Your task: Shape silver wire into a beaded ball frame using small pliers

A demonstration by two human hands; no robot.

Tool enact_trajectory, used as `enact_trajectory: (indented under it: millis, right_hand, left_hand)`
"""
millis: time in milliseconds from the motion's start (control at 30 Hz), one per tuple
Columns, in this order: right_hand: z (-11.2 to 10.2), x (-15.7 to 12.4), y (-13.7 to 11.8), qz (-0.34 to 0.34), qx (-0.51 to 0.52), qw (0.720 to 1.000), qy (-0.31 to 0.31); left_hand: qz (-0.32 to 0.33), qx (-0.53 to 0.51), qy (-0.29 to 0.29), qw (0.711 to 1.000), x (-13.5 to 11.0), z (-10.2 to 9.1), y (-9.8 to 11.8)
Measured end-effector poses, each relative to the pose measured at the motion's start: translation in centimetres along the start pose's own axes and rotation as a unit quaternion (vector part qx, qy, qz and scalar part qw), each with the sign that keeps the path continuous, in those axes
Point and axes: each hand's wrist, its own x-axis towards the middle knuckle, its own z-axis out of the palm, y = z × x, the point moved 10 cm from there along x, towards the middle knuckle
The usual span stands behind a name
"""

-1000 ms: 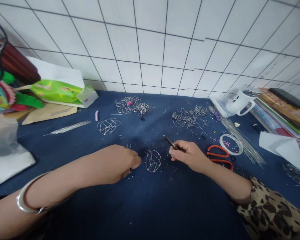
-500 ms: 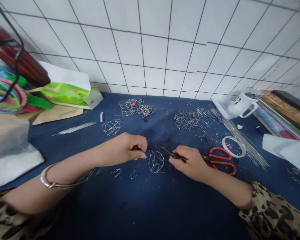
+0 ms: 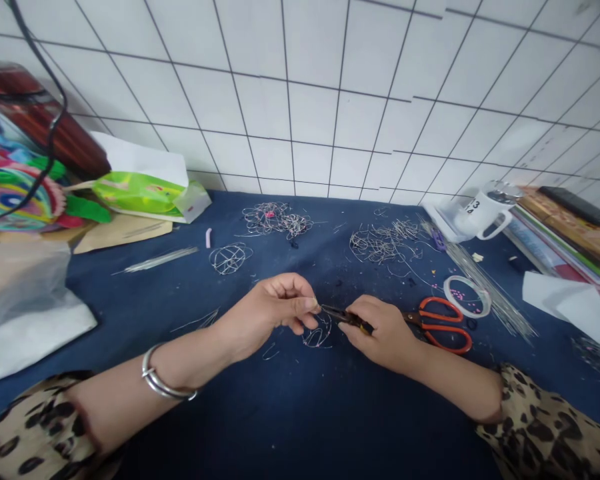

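In the middle of the cloth, my left hand is closed in a pinch, thumb against forefinger. Whatever sits between the fingertips is too small to make out. My right hand grips a pair of pliers, their narrow jaws pointing left and meeting the left fingertips. Just below the jaws lies a round wire piece with small pink beads, partly covered by the left fingers. A few bent wire bits rest below the left hand.
Orange-handled scissors lie beside my right wrist. Near them are a round lid with pink beads and a bundle of straight wires. Farther back are tangled wire heaps, a wire ring and a white mug.
My left hand has moved right and turned, bringing its pinched fingertips to the tips of the pliers. The right hand keeps its hold on the pliers. The view has shifted slightly.
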Motion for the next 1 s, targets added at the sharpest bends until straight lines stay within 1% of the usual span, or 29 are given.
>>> enact_trajectory:
  millis: [67, 167, 200, 300, 400, 533, 633, 767, 1000]
  right_hand:
    - [-0.2, 0.0, 0.1, 0.001, -0.023, 1.0, 0.008]
    - [-0.2, 0.0, 0.0, 0.0, -0.057, 0.998, 0.014]
    - [-0.3, 0.0, -0.1, 0.001, -0.065, 0.998, 0.016]
    - [-0.4, -0.1, -0.3, 0.0, -0.077, 0.997, 0.025]
    - [-0.5, -0.1, -0.5, -0.007, -0.078, 0.997, 0.026]
    - [-0.4, -0.2, -0.3, 0.0, -0.073, 0.997, 0.024]
    - [-0.3, -0.1, -0.1, 0.003, -0.068, 0.997, 0.021]
    - [-0.2, 0.0, 0.0, 0.006, -0.064, 0.998, 0.014]
    - [-0.2, -0.1, 0.3, 0.034, -0.059, 0.998, 0.005]
  left_hand:
    - [-0.007, -0.045, 0.026, 0.999, -0.3, 0.0, -0.6]
    - [-0.001, -0.103, 0.065, 0.993, -0.8, 0.2, -1.2]
    - [0.002, -0.124, 0.073, 0.99, -1.0, 0.4, -1.3]
    - [0.008, -0.163, 0.069, 0.984, -1.3, 1.3, -1.4]
    - [0.011, -0.164, 0.071, 0.984, -1.4, 1.5, -1.4]
    - [0.038, -0.177, 0.104, 0.978, -1.4, 0.6, -1.2]
    - [0.042, -0.175, 0.115, 0.977, -1.2, 0.1, -1.3]
    - [0.03, -0.158, 0.109, 0.981, -1.2, 0.3, -1.5]
    - [0.054, -0.116, 0.125, 0.984, -1.3, 0.5, -1.1]
